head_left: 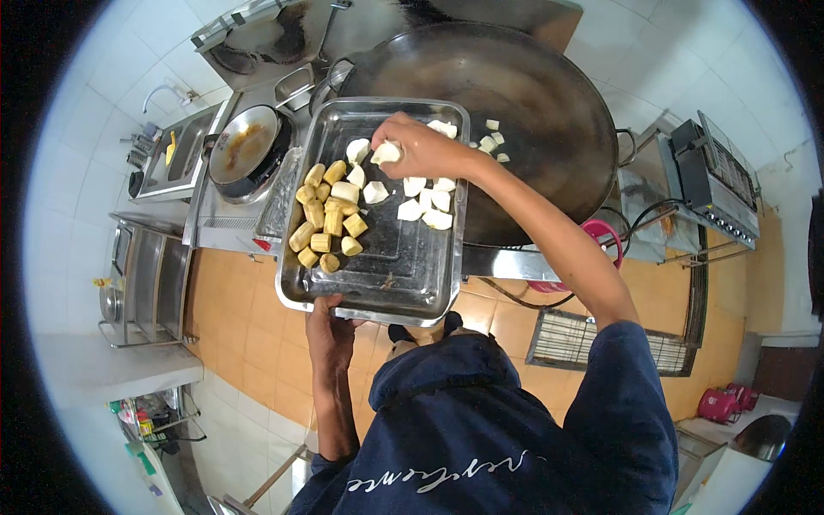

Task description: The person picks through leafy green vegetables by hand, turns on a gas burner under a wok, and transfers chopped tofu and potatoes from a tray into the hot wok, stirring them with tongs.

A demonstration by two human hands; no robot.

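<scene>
My left hand (pixel 330 333) grips the near rim of a rectangular steel tray (pixel 403 292), holding it up at the edge of a huge dark wok (pixel 524 86). Over the tray, my right hand (pixel 418 148) is closed around a white chunk (pixel 387 153) of what looks like a peeled root vegetable. More white chunks (pixel 438 221) lie at the tray's right side and near its middle. On the left are several yellow-brown cut pieces (pixel 333 223), perhaps banana or plantain. Inside the wok lie a few small white pieces (pixel 488 142).
A smaller pan (pixel 245 146) with brown residue sits on the counter to the left, beside a sink (pixel 182 154). Right of the wok stands a steel grill appliance (pixel 712 184). A pink round object (pixel 603 236) and a hose are below the wok's edge. A floor grate (pixel 601 343) lies on the orange tiles.
</scene>
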